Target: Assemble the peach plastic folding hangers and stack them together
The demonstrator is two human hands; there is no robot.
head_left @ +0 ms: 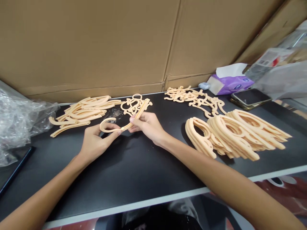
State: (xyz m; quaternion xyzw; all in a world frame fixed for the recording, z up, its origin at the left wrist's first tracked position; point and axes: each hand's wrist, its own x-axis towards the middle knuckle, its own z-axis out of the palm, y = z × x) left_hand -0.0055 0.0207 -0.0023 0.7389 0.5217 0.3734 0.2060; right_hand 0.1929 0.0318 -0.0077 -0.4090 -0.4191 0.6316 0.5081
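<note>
My left hand (97, 142) pinches the curved hook end of a peach plastic hanger piece (108, 125). My right hand (146, 126) grips the straight bar of the same piece (140, 111), just right of the left hand. Both hands hover low over the black table (134, 172). Behind them lies a small heap of peach offcuts (133, 103). To the left sits a pile of curved peach strips (80, 111).
A fanned stack of peach hanger frames (236, 134) lies at the right, with loose peach scraps (194, 97) behind it. A phone (249, 96), a purple tissue pack (229, 83) and clear plastic bags (16, 118) ring the table. Cardboard (96, 41) walls the back.
</note>
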